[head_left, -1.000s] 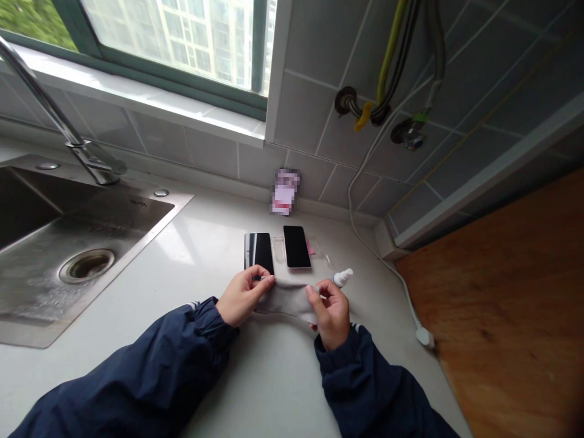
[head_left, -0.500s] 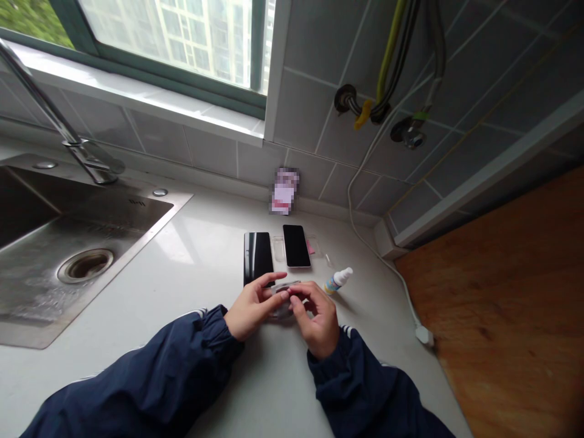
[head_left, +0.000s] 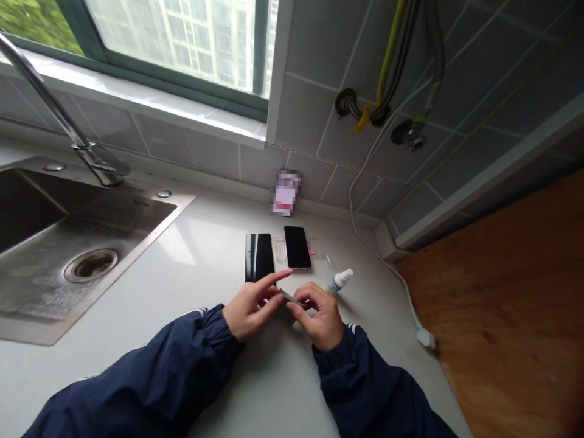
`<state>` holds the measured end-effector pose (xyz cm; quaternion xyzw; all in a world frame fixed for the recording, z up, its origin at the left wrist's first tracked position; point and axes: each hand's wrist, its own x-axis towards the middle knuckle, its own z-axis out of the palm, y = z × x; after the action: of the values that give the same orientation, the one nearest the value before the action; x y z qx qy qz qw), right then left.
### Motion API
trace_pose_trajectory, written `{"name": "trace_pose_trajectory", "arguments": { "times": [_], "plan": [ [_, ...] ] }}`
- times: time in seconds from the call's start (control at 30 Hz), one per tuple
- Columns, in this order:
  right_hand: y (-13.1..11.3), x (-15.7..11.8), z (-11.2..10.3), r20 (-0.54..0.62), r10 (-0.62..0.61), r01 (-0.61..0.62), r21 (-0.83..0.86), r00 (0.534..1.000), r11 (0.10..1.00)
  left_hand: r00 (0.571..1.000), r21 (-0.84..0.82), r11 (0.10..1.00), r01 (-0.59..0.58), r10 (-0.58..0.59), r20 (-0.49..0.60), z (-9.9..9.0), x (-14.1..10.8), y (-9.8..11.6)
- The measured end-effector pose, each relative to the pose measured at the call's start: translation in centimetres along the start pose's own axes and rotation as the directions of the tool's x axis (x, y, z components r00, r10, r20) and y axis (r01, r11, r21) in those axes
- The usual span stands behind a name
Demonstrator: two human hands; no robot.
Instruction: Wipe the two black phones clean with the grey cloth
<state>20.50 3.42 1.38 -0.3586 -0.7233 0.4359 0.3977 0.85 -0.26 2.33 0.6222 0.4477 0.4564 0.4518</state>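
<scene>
A thin, flat grey piece (head_left: 292,298), its kind not clear, is held up off the counter between my two hands. My left hand (head_left: 253,307) pinches its left end, thumb against the curled fingers, with the index finger stretched out over it. At the other end, the thumb and fingertips of my right hand (head_left: 319,313) grip it. Just beyond my left hand lies a black tablet-like device (head_left: 259,252), its near end hidden by the fingers. A smartphone (head_left: 297,247) with a dark screen rests beside it. Close to my right hand stands a small white-capped spray bottle (head_left: 340,281).
Clear plastic cases (head_left: 280,249) and a pink scrap (head_left: 311,248) lie by the phone. A pixelated upright object (head_left: 286,193) leans against the tiles. The steel sink (head_left: 166,213) and faucet (head_left: 93,161) are left; a white cable (head_left: 387,264) and wooden panel (head_left: 502,304) are right.
The grey piece was lower and rounder in view; now it shows as a narrow, tilted strip. My hands have drawn slightly apart, still gripping it. The view has shifted slightly.
</scene>
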Motion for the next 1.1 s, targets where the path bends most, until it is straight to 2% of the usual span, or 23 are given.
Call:
{"name": "trace_pose_trajectory", "arguments": {
  "times": [0.07,0.13,0.23,0.27,0.33,0.43,0.5,0.6,0.73,0.8,0.97,1.1],
  "plan": [
    [0.3,-0.1,0.2,-0.017,0.034,-0.033,0.068,0.999,0.997,0.993,-0.029,0.999,0.035,-0.038,-0.11,-0.3,0.3,-0.3],
    [0.5,-0.1,0.4,-0.023,0.081,-0.077,0.157,0.996,0.985,0.959,-0.123,0.991,0.046,-0.078,-0.272,-0.7,0.8,-0.7],
    [0.7,0.3,0.8,0.0,0.163,-0.156,0.293,0.987,0.943,0.861,-0.149,0.989,0.004,-0.079,-0.503,-1.8,1.4,-1.3],
    [0.7,0.6,1.0,0.018,0.194,-0.189,0.332,0.981,0.924,0.828,-0.164,0.986,-0.004,-0.089,-0.554,-2.2,1.6,-1.4],
    [0.7,1.1,1.3,0.059,0.259,-0.261,0.394,0.964,0.881,0.775,-0.319,0.948,-0.013,-0.192,-0.602,-2.9,1.9,-1.5],
    [0.6,2.1,2.2,0.101,0.349,-0.355,0.458,0.932,0.815,0.713,-0.544,0.839,0.011,-0.388,-0.584,-3.4,2.1,-1.1],
    [0.5,2.8,2.9,0.102,0.397,-0.394,0.49,0.912,0.778,0.692,-0.634,0.772,0.031,-0.475,-0.544,-3.4,2.2,-0.7],
    [0.1,3.6,3.7,0.084,0.466,-0.437,0.522,0.881,0.732,0.664,-0.729,0.683,0.05,-0.567,-0.487,-3.5,2.3,-0.1],
    [-0.2,4.2,4.1,0.08,0.532,-0.487,0.534,0.843,0.691,0.632,-0.763,0.637,0.114,-0.638,-0.439,-4.0,2.4,0.3],
    [-0.2,4.3,4.1,0.087,0.543,-0.499,0.534,0.835,0.682,0.634,-0.746,0.647,0.159,-0.646,-0.425,-4.2,2.5,0.3],
    [0.2,4.3,4.4,0.093,0.527,-0.486,0.546,0.845,0.683,0.693,-0.675,0.699,0.237,-0.608,-0.387,-4.2,2.3,0.0],
    [0.7,4.2,4.5,0.093,0.498,-0.462,0.549,0.862,0.697,0.694,-0.615,0.737,0.281,-0.598,-0.4,-4.3,2.3,-0.5]
  ]
}}
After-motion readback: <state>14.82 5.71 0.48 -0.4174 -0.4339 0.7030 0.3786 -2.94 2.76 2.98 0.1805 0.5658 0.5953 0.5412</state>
